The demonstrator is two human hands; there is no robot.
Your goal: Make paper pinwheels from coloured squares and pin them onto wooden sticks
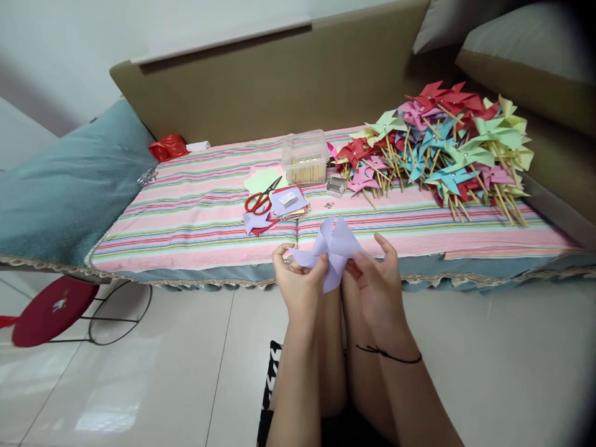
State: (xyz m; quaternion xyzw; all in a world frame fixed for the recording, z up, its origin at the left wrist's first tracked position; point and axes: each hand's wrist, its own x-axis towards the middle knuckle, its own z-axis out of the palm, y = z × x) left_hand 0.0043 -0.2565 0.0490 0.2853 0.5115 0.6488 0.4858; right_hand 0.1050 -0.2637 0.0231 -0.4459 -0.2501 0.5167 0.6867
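A light purple paper pinwheel point(339, 241), without a stick in view, is held up over my lap in front of the sofa seat. My left hand point(300, 279) grips it from the left, with the thumb pressed near its middle. My right hand point(376, 276) has its thumb and some fingers closed on the right blade, while the index finger points up. Beyond the hands lie red-handled scissors point(259, 202), a stack of coloured paper point(298, 203), cut purple paper point(255, 221), a small open box point(336, 187) and several tiny metal pieces point(329, 205).
A clear plastic box point(305, 158) with wooden sticks stands at the back of the striped cover point(195, 211). Many finished pinwheels point(447, 149) are piled on the right. A red plastic bag point(168, 148) lies at the far left, and a dark red stool point(56, 310) is on the floor.
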